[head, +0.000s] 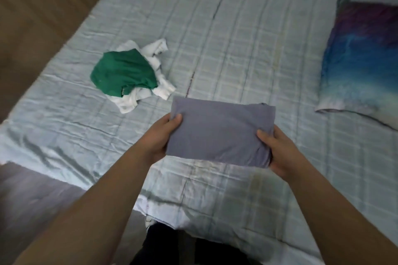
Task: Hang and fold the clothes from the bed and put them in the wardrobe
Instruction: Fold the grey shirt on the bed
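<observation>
A grey garment (217, 132), folded into a flat rectangle, is held just above the bed between both hands. My left hand (163, 137) grips its left edge, thumb on top and fingers hidden beneath. My right hand (277, 150) grips the right edge the same way. Farther left on the bed lies a crumpled green garment (122, 73) on top of a bunched white garment (159, 64).
The bed (237, 38) has a pale blue-green checked cover and fills most of the view. A blue and purple pillow (357, 60) lies at the right. A brown wooden surface (38, 6) stands at the upper left, beyond the bed's edge.
</observation>
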A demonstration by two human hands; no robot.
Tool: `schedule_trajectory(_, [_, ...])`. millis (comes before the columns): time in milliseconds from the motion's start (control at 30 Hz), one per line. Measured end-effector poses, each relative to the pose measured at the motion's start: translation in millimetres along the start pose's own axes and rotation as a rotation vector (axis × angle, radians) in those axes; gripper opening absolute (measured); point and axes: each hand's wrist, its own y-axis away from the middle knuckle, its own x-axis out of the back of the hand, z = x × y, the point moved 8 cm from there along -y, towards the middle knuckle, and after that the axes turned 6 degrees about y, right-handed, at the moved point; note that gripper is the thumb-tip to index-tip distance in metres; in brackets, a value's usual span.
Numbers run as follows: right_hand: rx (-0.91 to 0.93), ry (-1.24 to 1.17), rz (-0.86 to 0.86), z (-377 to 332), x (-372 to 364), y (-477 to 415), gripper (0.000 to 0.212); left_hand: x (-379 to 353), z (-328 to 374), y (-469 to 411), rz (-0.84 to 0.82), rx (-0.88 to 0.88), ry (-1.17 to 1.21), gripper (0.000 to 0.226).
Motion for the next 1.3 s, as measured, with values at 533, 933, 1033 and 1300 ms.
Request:
schedule_trajectory(533, [0.228, 0.221, -0.549, 10, -557, 140, 0.037, 393, 82, 444, 0.588, -0.554, 0.397, 0.046])
schedule_trajectory(933, [0.130, 0.304, -0.963, 132, -905, 230, 0.028, 600, 45, 683, 1.051, -0.746, 0.593, 0.032])
schedule_trajectory(1033, [0.084, 0.316, -1.037, 147, -966, 229, 0.028, 638, 47, 700, 1.103, -0.785, 0.641, 0.033])
schedule_trajectory(1300, [0.217, 0.417, -1.189, 160, -1124, 174, 0.068, 768, 85, 701, 1.370, -0.787, 0.576, 0.036])
